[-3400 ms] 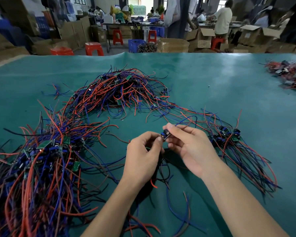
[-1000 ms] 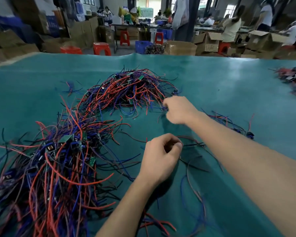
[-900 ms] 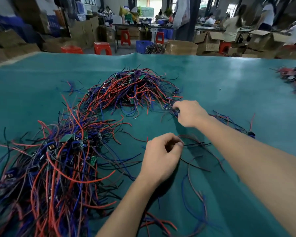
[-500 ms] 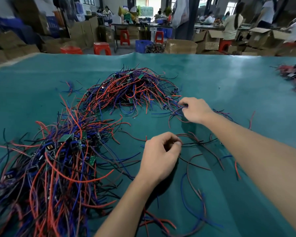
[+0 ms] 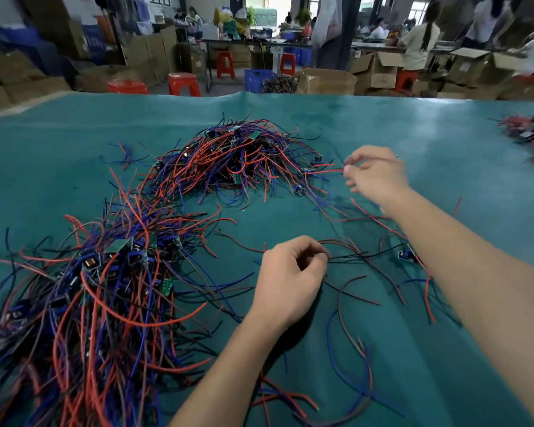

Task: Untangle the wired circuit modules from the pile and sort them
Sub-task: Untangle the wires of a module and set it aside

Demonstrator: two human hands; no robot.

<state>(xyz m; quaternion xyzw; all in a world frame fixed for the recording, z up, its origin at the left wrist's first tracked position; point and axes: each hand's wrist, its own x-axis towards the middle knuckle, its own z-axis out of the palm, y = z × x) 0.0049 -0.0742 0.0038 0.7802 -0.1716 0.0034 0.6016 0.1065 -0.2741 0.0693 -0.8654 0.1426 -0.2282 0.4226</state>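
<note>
On the wide teal-covered tabletop (image 5: 413,134), two big tangles of red, blue and black wired modules remain: the near-left heap (image 5: 84,297) and the far pile (image 5: 238,161), so most sorting looks undone. A few loose modules (image 5: 406,254) lie under the right forearm. The left hand (image 5: 287,278) pinches thin dark wires. The right hand (image 5: 375,177), blurred, pinches a red wire; half a second ago it was lower, at the far pile's edge.

Red, blue, black wires (image 5: 222,161); teal table (image 5: 413,131)
</note>
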